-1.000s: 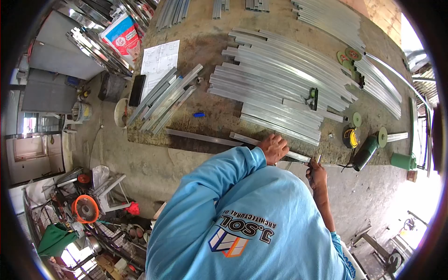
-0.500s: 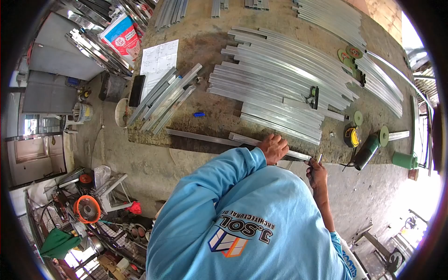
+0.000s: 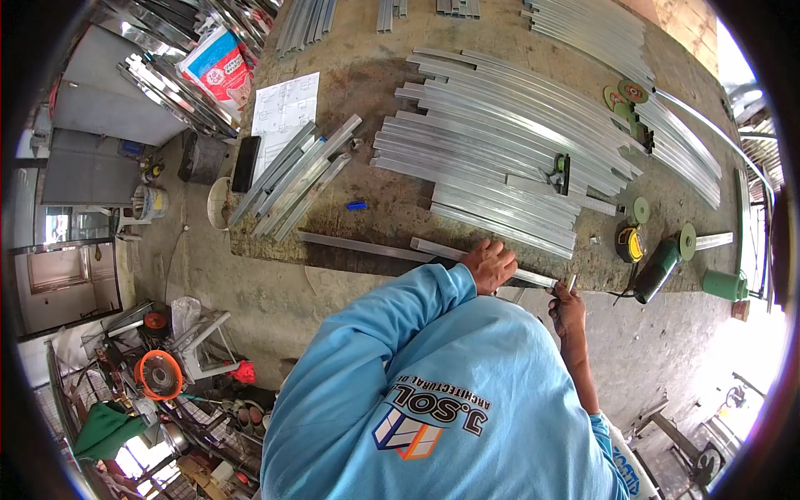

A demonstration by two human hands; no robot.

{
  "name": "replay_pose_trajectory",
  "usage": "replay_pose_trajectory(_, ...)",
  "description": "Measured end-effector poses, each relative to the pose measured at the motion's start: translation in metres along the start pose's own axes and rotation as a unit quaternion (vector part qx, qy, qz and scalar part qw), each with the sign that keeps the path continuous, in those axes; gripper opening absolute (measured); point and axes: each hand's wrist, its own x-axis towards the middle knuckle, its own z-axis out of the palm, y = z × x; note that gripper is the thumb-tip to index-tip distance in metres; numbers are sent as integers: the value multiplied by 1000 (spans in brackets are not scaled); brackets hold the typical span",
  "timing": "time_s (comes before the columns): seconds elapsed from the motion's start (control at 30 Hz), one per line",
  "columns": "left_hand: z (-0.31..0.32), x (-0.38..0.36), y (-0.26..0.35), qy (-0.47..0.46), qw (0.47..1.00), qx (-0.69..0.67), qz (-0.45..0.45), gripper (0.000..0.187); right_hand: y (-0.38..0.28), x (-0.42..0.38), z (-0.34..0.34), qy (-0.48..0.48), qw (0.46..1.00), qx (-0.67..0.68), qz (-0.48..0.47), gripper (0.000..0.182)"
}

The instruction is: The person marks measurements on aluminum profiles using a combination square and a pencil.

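Stained tabletop [image 3: 387,212], left hand [image 3: 490,266] and right hand [image 3: 568,310] at straight, probably aluminium bar [image 3: 535,277].

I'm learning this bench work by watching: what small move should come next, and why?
I'd probably ease the right hand slightly back from the end of the bar. Its fingers and the thin piece they hold crowd that end, so it is hard to check, while the left hand already grips the bar.

Metal bar [image 3: 533,277] — slim, silvery — along edge of table [image 3: 371,79].
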Motion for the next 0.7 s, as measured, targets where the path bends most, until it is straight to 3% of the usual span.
replay_pose_trajectory(0.43,3,-1,-4,24,1000,2,16,49,0,0,0,-2,1000,-5,-8,17)
replay_pose_trajectory(0.5,3,-5,-6,95,994,-28,46,45,3,1,-1,-3,1000,-5,-7,18)
replay_pose_trajectory(0.57,23,-1,-14,130,988,-21,77,38,11,9,-9,22,994,-103,-19,33)
replay_pose_trajectory(0.6,28,0,-15,122,989,-40,79,34,9,6,-7,45,988,-146,-22,32)
replay_pose_trajectory(0.63,9,-4,-8,161,982,-67,69,31,-4,-6,-1,68,978,-194,-22,37)
replay_pose_trajectory(0.67,23,1,-12,104,993,-5,52,45,-3,-8,-1,111,976,-169,-76,37)
replay_pose_trajectory(0.7,9,0,-7,177,981,-35,70,24,2,-6,-6,160,963,-177,-123,39)
